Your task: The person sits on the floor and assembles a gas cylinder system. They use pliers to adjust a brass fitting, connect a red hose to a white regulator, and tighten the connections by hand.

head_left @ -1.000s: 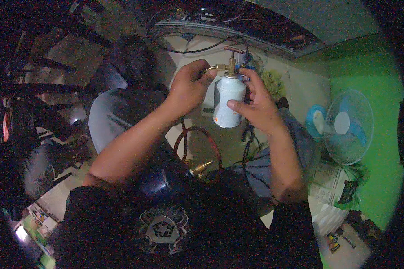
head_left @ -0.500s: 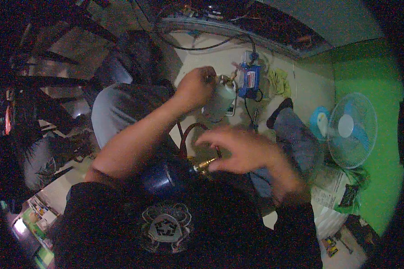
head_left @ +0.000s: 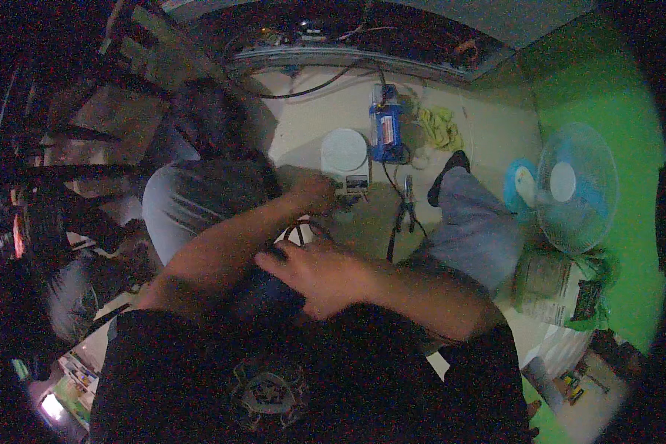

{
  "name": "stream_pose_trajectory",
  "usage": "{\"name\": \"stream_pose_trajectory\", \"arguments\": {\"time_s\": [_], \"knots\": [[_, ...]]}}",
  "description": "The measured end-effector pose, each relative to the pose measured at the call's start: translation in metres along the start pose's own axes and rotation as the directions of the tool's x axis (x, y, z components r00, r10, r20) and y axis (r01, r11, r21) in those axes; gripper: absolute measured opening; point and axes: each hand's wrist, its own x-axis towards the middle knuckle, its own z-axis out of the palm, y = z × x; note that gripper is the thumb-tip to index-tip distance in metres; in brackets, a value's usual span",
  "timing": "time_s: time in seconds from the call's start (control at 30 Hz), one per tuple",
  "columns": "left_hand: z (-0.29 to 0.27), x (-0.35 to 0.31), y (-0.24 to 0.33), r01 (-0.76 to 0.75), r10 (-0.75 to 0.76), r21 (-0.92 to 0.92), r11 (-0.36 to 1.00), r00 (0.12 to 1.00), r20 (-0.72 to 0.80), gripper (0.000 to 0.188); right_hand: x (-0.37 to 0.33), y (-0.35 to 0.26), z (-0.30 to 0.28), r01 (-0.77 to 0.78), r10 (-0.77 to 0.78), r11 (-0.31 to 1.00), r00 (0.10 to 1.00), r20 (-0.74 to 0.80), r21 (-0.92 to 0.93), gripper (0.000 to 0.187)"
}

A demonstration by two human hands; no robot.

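My left hand (head_left: 314,194), smeared by motion, is closed at the near side of a white scale (head_left: 345,151) with a round plate and a small display. A blurred metal fitting (head_left: 351,198) shows at its fingertips, apparently the top of the pale canister, whose body barely stands out from the floor. My right hand (head_left: 325,274) lies over the top of a dark blue gas cylinder (head_left: 268,296) between my legs, its fingers bent around it. The brass valve is hidden beneath that hand. A dark hose (head_left: 303,224) loops up between both hands.
Beyond the scale lies a blue and clear device (head_left: 386,129) with a black cable. Pliers (head_left: 406,206) rest on the floor near my right foot. A yellow cloth (head_left: 439,129) is farther back. At right stands a fan (head_left: 576,186) by the green wall (head_left: 629,244).
My left hand has come nearer to me, with the pale canister leaving the scale's plate. My right hand has moved left from beside the brass valve onto the blue cylinder. The pliers are now uncovered.
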Motion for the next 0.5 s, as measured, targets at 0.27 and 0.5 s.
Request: {"name": "stream_pose_trajectory", "arguments": {"time_s": [0.27, 0.5], "knots": [[0.02, -0.002, -0.019, -0.059, 0.075, -0.178, 0.982, 0.994, 0.081, 0.059, 0.006, 0.03, 0.002, 0.041, -0.064, 0.983, 0.991, 0.121, 0.181, 0.12], [-0.013, -0.008, -0.028, -0.068, 0.063, -0.018, 0.998, 0.983, -0.174, 0.059, 0.013, 0.052, 0.026, 0.119, -0.131, 0.966, 0.991, 0.037, 0.229, 0.111]]}}
